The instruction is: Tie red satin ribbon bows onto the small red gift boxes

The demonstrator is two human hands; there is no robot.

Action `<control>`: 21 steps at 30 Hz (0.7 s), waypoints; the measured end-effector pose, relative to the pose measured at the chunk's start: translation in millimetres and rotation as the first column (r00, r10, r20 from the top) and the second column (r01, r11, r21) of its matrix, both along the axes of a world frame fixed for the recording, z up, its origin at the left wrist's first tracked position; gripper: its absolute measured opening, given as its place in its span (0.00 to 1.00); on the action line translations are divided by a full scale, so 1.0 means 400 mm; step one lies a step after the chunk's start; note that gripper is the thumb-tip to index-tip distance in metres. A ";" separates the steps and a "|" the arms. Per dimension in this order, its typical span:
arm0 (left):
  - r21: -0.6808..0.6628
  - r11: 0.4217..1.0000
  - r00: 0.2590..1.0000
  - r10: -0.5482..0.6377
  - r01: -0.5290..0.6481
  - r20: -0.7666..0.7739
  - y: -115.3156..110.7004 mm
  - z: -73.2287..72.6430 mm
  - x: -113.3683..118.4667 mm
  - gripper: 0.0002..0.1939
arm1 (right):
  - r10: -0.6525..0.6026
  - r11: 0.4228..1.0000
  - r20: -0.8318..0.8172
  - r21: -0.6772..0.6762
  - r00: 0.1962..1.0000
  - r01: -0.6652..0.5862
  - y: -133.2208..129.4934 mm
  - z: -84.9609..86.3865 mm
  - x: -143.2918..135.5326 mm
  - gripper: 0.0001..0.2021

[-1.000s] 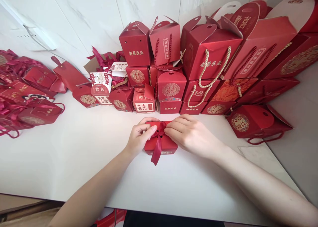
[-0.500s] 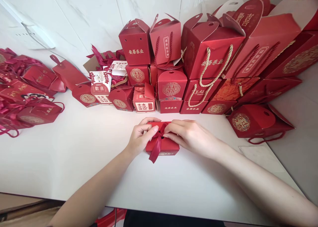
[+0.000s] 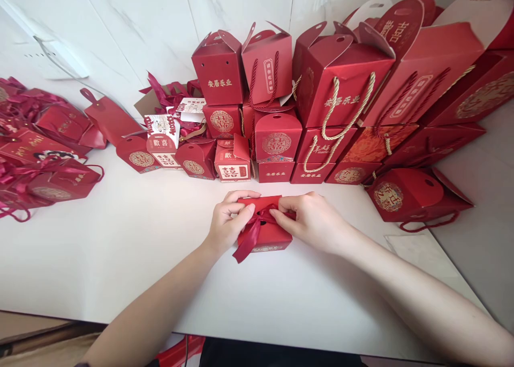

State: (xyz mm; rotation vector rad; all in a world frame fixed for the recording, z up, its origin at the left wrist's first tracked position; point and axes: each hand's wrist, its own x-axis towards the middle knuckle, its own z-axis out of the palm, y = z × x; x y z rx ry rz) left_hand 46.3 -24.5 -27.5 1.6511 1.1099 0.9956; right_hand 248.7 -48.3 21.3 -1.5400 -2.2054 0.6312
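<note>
A small red gift box (image 3: 277, 238) rests on the white table in front of me, part of a gold print showing on its near side. A dark red satin ribbon (image 3: 248, 240) crosses its top in a knot, and one tail hangs toward me on the left. My left hand (image 3: 225, 221) is closed around the box's left side, thumb on top beside the ribbon. Pinched between the thumb and fingers of my right hand (image 3: 315, 221) is the ribbon's right part. Fingers partly hide the knot's right side and the box's far edge.
Stacked red gift boxes (image 3: 277, 142), several with rope handles, line the wall behind. Ribbon-tied boxes (image 3: 60, 190) pile up at the left. A single box (image 3: 405, 195) with a rope handle stands at the right. The white table's front edge (image 3: 225, 336) runs close to me.
My right hand has pulled the ribbon to the right, away from the knot, so more of the box top shows. The hanging tail has swung a little left. My left hand has hardly moved.
</note>
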 end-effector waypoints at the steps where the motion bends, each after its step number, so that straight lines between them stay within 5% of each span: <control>1: -0.010 1.000 1.000 -0.001 0.002 0.010 0.000 -0.001 -0.001 0.25 | 0.031 0.998 -0.020 -0.059 0.999 -0.032 0.001 0.007 0.008 0.18; 9: -0.065 0.996 0.995 -0.053 0.058 0.081 0.005 0.001 -0.007 0.26 | 0.285 0.829 -0.073 -0.482 0.956 -0.284 0.043 0.034 0.150 0.17; 11: -0.053 0.994 0.992 -0.090 0.095 0.087 0.007 0.006 -0.008 0.25 | 0.310 0.869 -0.007 -0.403 0.951 -0.286 0.053 0.028 0.177 0.13; 15: -0.042 0.975 0.976 -0.217 0.217 0.010 0.011 0.023 -0.013 0.17 | 0.152 0.986 -0.061 -0.058 0.987 -0.156 0.068 0.013 0.158 0.11; 18: -0.052 0.944 0.944 -0.328 0.326 -0.040 0.013 0.037 -0.017 0.12 | 0.235 0.972 -0.313 0.071 0.920 -0.224 0.070 -0.006 0.096 0.11; 21: -0.043 0.926 0.924 -0.377 0.375 -0.061 0.013 0.048 -0.019 0.11 | 0.315 0.937 -0.491 0.027 0.812 -0.348 0.067 -0.032 0.047 0.08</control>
